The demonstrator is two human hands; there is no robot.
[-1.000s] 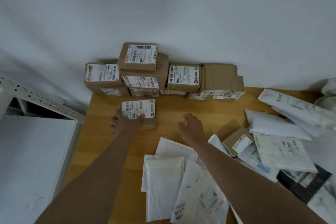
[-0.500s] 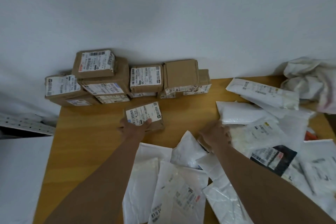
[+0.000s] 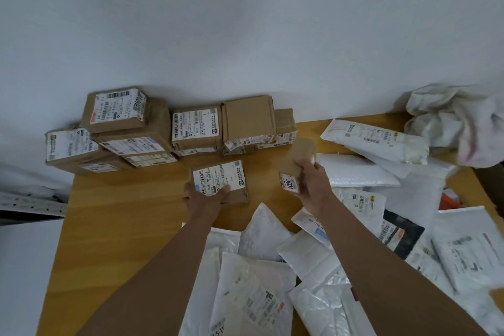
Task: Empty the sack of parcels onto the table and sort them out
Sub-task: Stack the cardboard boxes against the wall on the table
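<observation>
The left hand [image 3: 204, 197] grips a labelled brown box [image 3: 220, 182] lying on the wooden table [image 3: 114, 226], just in front of the stacked cardboard boxes [image 3: 163, 131] along the wall. The right hand [image 3: 311, 185] holds a small brown parcel [image 3: 296, 165] lifted above the table. White mailer bags [image 3: 354, 226] lie spread over the table's right side, and the crumpled sack [image 3: 458, 123] sits at the far right corner; what it holds cannot be told.

Boxes [image 3: 169, 128]: stacked at the table's [image 3: 114, 226] far left edge, against the wall [image 3: 245, 22].
Single box [image 3: 219, 181]: just before the stack.
Mailers [image 3: 354, 226]: spread over the table's right and near side, overlapping.
Sack [image 3: 458, 128]: far right corner, behind the mailers.
</observation>
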